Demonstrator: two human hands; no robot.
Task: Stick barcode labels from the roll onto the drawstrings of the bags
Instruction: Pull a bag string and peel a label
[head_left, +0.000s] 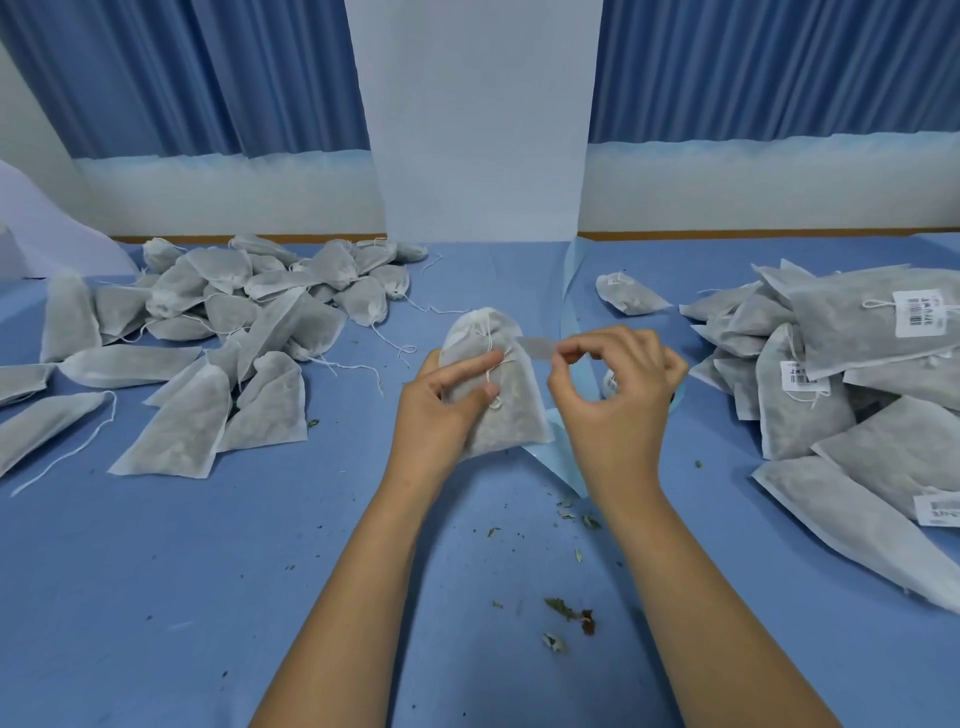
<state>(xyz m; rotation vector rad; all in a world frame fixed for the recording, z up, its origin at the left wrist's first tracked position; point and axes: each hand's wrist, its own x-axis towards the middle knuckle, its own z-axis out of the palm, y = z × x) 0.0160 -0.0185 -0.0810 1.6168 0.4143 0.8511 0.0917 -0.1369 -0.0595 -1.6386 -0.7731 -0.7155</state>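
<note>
A grey-white drawstring bag (511, 410) stands tilted at the table's middle. My left hand (447, 405) grips its left side, thumb and forefinger on the drawstring (489, 358). My right hand (618, 384) pinches a barcode label (535, 347) edge-on, just right of the bag's neck and close to the string. The pale blue backing strip (569, 312) of the label roll runs from behind my right hand toward the back of the table. The roll itself is mostly hidden behind that hand.
A heap of unlabelled bags (208, 332) with loose strings lies at the left. Bags carrying labels (852, 364) are stacked at the right; a single bag (628, 293) lies behind. Dried leaf crumbs (566, 613) dot the blue tablecloth (208, 597). A white pillar (478, 119) and blue curtains stand behind.
</note>
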